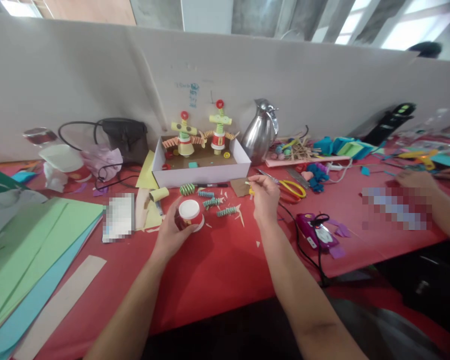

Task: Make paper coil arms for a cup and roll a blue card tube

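Note:
My left hand grips an upturned paper cup with a white base and a red and yellow band, resting on the red table. My right hand hovers a little to the right, pinching a small yellow piece between thumb and fingers. Between the hands lie several folded paper springs, green and teal. Behind them a white box holds two paper-cup figures with red buttons on top.
Yellow-handled scissors lie right of my right hand, a purple glue gun with a black cord nearer the edge. A steel jug stands behind. Coloured paper sheets lie at left. Another person's arm reaches in at right.

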The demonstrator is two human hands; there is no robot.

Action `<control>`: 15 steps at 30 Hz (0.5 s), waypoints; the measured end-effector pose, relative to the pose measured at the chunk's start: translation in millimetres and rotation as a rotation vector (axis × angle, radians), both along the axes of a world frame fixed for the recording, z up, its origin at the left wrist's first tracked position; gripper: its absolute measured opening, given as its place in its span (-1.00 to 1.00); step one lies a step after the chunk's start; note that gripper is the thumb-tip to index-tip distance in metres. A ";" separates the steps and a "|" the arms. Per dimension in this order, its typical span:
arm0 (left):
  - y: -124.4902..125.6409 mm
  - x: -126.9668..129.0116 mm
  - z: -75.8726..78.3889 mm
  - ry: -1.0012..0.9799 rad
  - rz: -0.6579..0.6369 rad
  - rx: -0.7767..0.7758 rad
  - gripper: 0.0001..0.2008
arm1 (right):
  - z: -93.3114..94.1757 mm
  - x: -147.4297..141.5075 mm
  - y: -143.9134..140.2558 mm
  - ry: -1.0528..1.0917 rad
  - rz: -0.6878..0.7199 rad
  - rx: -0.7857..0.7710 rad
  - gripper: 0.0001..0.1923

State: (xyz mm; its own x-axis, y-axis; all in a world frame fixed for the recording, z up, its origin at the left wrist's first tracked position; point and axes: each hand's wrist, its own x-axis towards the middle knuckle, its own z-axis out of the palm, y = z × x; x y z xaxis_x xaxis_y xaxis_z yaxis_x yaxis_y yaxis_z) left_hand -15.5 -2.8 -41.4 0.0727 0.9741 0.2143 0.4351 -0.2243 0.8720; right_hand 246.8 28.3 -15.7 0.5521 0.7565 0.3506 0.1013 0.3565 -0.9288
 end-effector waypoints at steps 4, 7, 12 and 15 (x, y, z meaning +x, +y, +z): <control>-0.4 0.1 0.0 -0.010 -0.014 0.014 -0.16 | 4.3 -5.5 -4.8 -0.184 0.053 -0.033 -0.87; 0.1 -0.3 -0.7 -0.010 -0.018 0.021 -0.16 | 5.9 -9.3 -8.7 -0.521 0.264 -0.238 -0.82; 1.5 0.3 -3.0 -0.045 -0.035 0.015 -0.12 | 3.8 -17.8 -13.3 -0.997 0.498 -0.493 -0.73; -1.9 0.3 0.8 -0.067 -0.008 0.051 -0.04 | 3.1 -21.1 -14.8 -0.991 0.485 -0.537 -0.74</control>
State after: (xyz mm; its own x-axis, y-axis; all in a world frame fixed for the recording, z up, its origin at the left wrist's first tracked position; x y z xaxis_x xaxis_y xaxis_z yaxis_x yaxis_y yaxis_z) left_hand -15.2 -4.7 -40.6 0.0645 0.9612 0.2682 0.3739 -0.2725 0.8866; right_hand 225.8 13.5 -12.6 -0.1550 0.9871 0.0392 0.8108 0.1498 -0.5658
